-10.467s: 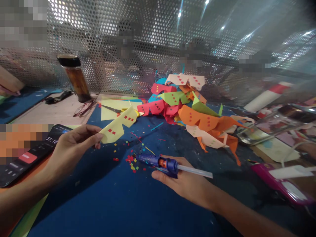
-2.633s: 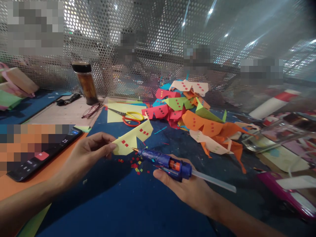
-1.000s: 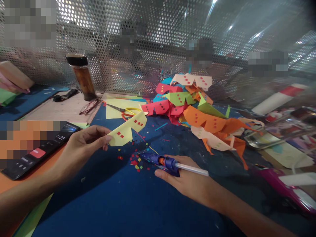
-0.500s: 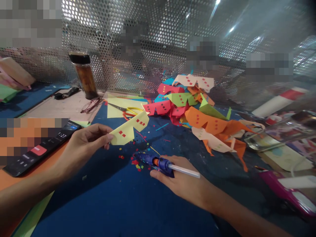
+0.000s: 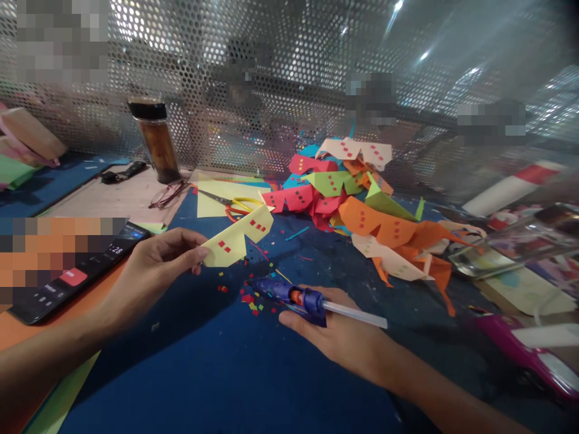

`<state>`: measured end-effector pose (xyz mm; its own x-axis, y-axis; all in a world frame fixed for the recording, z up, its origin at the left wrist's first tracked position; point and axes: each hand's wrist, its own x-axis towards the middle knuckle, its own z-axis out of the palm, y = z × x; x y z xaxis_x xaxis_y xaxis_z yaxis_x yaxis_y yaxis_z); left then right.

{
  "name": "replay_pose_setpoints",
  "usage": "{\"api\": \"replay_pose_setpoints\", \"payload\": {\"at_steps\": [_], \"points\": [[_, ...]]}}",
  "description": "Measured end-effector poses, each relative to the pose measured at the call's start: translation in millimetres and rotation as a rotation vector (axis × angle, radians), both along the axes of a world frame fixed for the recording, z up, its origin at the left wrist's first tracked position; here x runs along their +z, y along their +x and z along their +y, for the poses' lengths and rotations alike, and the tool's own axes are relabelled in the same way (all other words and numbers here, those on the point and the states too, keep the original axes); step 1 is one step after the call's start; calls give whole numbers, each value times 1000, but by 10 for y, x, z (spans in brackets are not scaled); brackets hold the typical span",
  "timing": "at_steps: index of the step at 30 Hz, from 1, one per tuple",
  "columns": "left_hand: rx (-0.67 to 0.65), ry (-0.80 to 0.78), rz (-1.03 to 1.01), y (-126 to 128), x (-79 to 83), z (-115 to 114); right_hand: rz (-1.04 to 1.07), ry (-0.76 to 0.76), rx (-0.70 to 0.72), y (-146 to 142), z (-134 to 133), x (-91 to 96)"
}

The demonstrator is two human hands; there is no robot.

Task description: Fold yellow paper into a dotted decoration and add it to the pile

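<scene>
While blue table (image 5: 226,374) fills space nearest person, heap of paper cutouts (image 5: 337,183) sits toward far side, perhaps to leave near stretch for working. Phone (image 5: 85,268) lies just beside left wrist (image 5: 113,301), crowding that side. Right hand (image 5: 339,337) wraps glue gun (image 5: 275,290), apparently angled so nozzle (image 5: 252,282) aims away from gripping fingers. Left hand (image 5: 158,262) pinches yellow cutout (image 5: 237,237) above table by one end, likely so red squares (image 5: 225,246) are uncovered. Scissors (image 5: 226,200) lie just beyond cutout, partly hidden. Paper bits (image 5: 247,298) clutter table around nozzle.
</scene>
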<state>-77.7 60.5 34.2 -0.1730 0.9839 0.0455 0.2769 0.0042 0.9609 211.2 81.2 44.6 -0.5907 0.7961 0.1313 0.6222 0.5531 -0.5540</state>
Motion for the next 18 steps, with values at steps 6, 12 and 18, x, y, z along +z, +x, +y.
{"api": "replay_pose_setpoints", "payload": {"at_steps": [6,12,18], "points": [[7,-11,1,11,4,-9,145,124,28,10,-63,29],[-34,-18,-18,44,20,-26,137,66,16,-10,-106,132],[-55,-37,-41,109,67,-58,166,88,32,-61,-117,184]]}}
